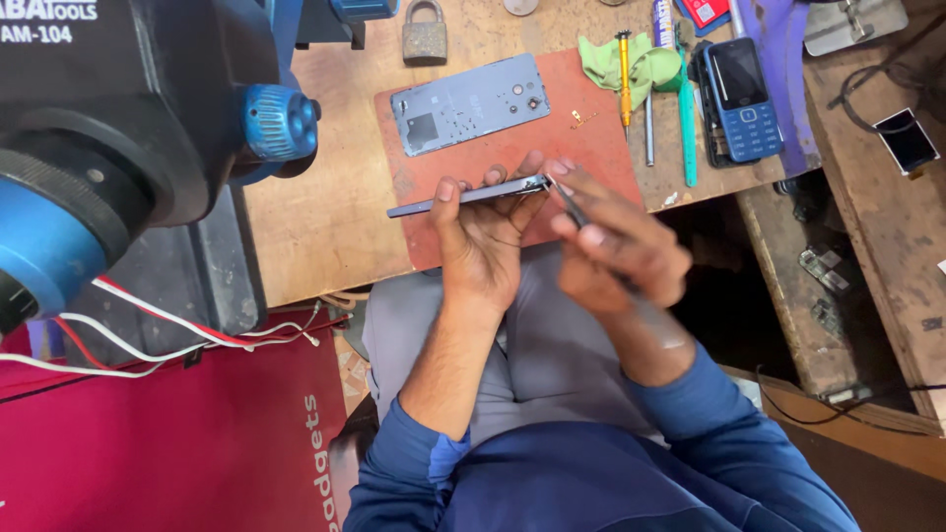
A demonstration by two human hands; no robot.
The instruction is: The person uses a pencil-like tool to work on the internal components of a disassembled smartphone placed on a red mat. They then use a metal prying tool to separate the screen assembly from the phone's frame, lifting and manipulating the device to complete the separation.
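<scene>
**A:** What step is this?

**B:** Prying, I'd judge. The left hand [480, 241] is clamped on a slim dark phone body [471, 196], held edge-up over the near edge of the tabletop [325, 212], thumb on one face and fingers wrapped over the top. The right hand [619, 251] pinches a thin metal tool [570, 205] whose tip meets the phone's right end, at the seam.

**A:** So both hands are closed?

**B:** Yes, one on the phone, the other on the tool. The right hand is a bit blurred, so the exact finger placement is hard to read.

**A:** And the rest?

**B:** A grey back panel [470, 103] lies flat on the reddish mat [591, 148], farther in from the hands. Toward the far edge sit a padlock [425, 34], a green cloth [641, 64], a yellow-handled screwdriver [624, 74] and a blue keypad phone [739, 99]. A large black and blue machine [118, 128] fills the left side.

**A:** What does the next move need?

**B:** Probably a steady left grip and light, controlled pressure at the tip, so it stays in the seam and doesn't skid toward the fingers.
</scene>
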